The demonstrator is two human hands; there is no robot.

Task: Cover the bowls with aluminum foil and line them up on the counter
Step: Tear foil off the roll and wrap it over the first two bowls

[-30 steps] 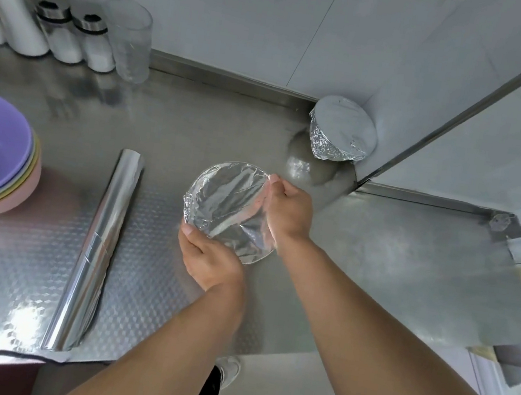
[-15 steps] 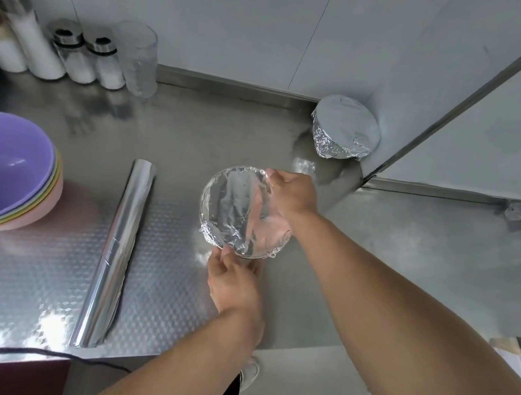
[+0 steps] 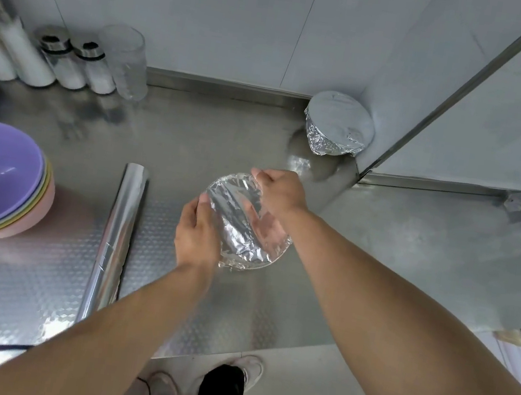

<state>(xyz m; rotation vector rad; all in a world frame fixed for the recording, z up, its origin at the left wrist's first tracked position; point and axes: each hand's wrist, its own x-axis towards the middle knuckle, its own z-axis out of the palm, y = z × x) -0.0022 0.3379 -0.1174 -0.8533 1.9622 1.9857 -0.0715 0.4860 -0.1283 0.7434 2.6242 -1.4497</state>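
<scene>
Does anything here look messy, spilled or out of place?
Nothing is spilled or broken. The one oddity: the bowl in both hands is tilted, its foil crinkled and still loose along the near rim. The covered bowl in the back corner looks neatly wrapped, and the foil roll lies flat on the counter.

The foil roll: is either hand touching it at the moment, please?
No, the foil roll lies alone on the counter, while the left hand and right hand both hold the foil-covered bowl.
</scene>
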